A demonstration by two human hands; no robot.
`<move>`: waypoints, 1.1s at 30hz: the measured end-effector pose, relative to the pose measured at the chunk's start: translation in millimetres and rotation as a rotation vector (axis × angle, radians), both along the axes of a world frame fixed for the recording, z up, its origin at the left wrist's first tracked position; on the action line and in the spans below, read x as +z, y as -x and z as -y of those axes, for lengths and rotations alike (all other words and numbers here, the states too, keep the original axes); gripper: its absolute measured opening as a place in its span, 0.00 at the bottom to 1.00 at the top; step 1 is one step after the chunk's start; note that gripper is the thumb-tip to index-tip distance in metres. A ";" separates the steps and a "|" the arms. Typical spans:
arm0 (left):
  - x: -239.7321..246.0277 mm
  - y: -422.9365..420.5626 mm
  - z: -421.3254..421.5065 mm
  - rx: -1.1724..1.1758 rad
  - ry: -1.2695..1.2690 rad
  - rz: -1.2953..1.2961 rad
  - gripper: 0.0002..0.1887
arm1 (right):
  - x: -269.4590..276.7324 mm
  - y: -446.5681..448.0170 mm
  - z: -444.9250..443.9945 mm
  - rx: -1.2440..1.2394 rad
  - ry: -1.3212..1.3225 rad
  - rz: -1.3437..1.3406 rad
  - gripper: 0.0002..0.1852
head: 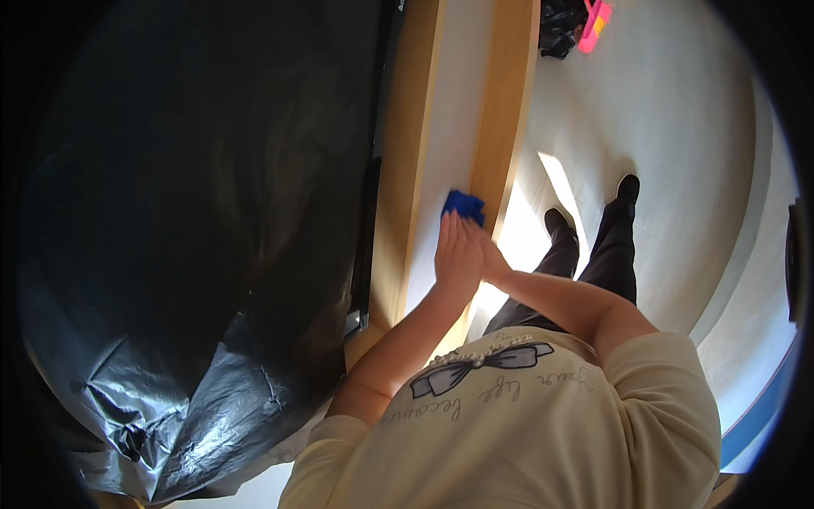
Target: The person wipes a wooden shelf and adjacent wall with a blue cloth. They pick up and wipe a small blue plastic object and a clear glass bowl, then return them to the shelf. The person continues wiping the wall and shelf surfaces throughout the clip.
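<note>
A small folded blue cloth (464, 206) lies against a long pale panel (450, 108) edged with light wood. My left hand (456, 245) presses on its near edge, fingers straight and close together. Tucked against the left hand's side is my right hand (493, 259); its fingers are partly hidden behind the left, and the frame does not settle how far they hold the cloth. Both forearms reach up from the bottom of the view and meet at the wrists.
Black plastic sheeting (210, 191) covers a large surface at left, crumpled at its lower end. A wooden edge (512, 108) borders the floor side. A black plastic bag (561, 28) and a pink broom (594, 28) are on the floor at top right. My shoes (627, 188) stand on the grey floor.
</note>
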State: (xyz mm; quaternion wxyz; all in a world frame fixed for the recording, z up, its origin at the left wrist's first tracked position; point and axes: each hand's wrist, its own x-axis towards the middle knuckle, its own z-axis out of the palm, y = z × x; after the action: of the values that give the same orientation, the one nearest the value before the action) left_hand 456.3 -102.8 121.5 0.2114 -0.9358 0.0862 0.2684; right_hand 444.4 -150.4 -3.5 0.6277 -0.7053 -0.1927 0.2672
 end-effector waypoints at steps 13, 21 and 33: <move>63.6 -18.1 -5.2 0.244 0.404 0.559 0.31 | 115.1 -118.7 34.5 -0.028 -0.012 0.742 0.36; 72.8 1.6 -19.4 0.339 0.561 0.698 0.37 | 135.0 -116.1 22.6 0.027 0.009 0.947 0.26; 71.4 58.3 -8.7 0.487 0.451 0.769 0.40 | 150.4 -78.0 26.2 0.187 -0.008 1.079 0.18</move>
State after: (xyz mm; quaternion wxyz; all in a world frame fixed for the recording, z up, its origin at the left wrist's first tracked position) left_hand 398.0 -94.1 192.9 -0.0484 -0.9822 -0.1629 -0.0796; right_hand 522.4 -176.5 146.9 0.4162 -0.7197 -0.5502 -0.0787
